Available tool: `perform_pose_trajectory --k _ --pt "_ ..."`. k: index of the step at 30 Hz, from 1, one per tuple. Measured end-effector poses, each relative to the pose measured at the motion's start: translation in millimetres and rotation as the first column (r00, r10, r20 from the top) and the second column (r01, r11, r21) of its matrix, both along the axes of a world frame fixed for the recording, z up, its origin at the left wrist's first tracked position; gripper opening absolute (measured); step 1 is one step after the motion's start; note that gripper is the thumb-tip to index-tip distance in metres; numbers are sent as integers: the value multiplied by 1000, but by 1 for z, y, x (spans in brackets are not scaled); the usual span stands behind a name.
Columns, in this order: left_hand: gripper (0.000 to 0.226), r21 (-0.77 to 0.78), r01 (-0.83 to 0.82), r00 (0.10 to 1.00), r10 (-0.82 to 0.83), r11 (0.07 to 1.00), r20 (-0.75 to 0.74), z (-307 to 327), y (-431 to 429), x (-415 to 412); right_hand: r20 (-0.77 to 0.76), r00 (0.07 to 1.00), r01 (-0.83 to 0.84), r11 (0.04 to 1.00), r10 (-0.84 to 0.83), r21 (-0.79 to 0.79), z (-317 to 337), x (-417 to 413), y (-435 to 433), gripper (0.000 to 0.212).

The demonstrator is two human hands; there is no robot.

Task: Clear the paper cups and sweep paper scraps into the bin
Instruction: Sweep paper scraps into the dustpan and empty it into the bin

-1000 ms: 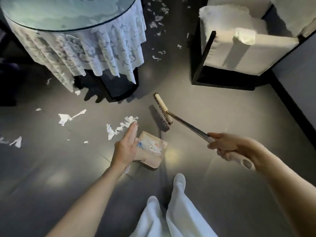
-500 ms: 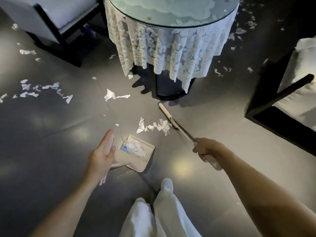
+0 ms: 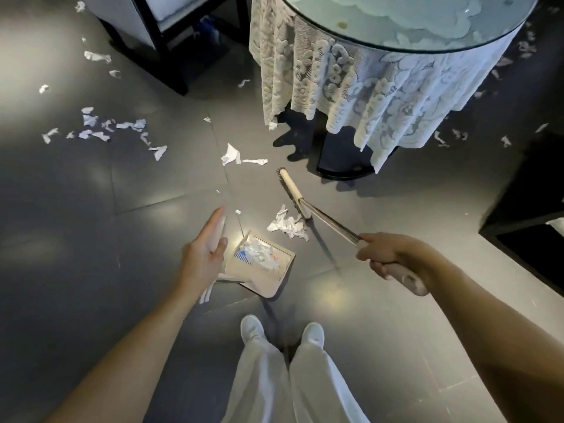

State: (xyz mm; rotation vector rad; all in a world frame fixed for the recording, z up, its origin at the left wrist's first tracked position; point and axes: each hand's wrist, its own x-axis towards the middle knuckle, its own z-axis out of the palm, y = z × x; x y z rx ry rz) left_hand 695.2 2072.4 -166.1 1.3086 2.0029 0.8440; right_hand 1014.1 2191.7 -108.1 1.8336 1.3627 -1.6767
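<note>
Right hand [image 3: 393, 259]: wrapped round the broom [image 3: 331, 222] where the metal shaft meets the pale grip, fingers curled tight. Broom head down on the dark tiled floor [image 3: 122, 270], just beside a small heap of paper scraps [image 3: 288, 225]. Left hand [image 3: 204, 254]: holding the dustpan [image 3: 274, 276] by its white handle, thumb pressed against the handle, fingers laid almost straight along it. Dustpan low at the floor, near the heap on the side toward the feet, already loaded with white scraps. Blue-striped print on one piece inside the pan, too small to read. Further scraps: two larger pieces beyond the heap, near the table base; a loose cluster well to the left; small bits at far right past the round table [image 3: 427, 41]. Glass top over a white lace cloth [image 3: 351, 87] hanging down the table sides. Dark-framed chair [image 3: 158, 41] at upper left. White shoes [image 3: 251, 326] close behind the dustpan.
</note>
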Motion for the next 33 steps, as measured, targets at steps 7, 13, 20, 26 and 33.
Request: perform_pose_trajectory --k 7,13,20,26,33 --pt "60 31 27 1000 -26 999 -13 -2 39 -14 181 935 -319 946 306 48 -24 -46 17 44" --pt "58 54 76 997 -76 996 12 8 73 -10 47 952 -293 946 301 -137 -31 -60 -24 43" --pt "60 61 80 997 -81 995 16 7 64 -20 51 955 -286 951 294 -121 13 -42 -30 49" --pt "60 89 -17 999 12 996 52 10 41 -41 45 965 -254 964 257 -76 27 -60 -13 61" --pt "62 89 -128 986 117 988 119 16 28 -74 31 968 -250 968 251 -18 29 -107 20 51"
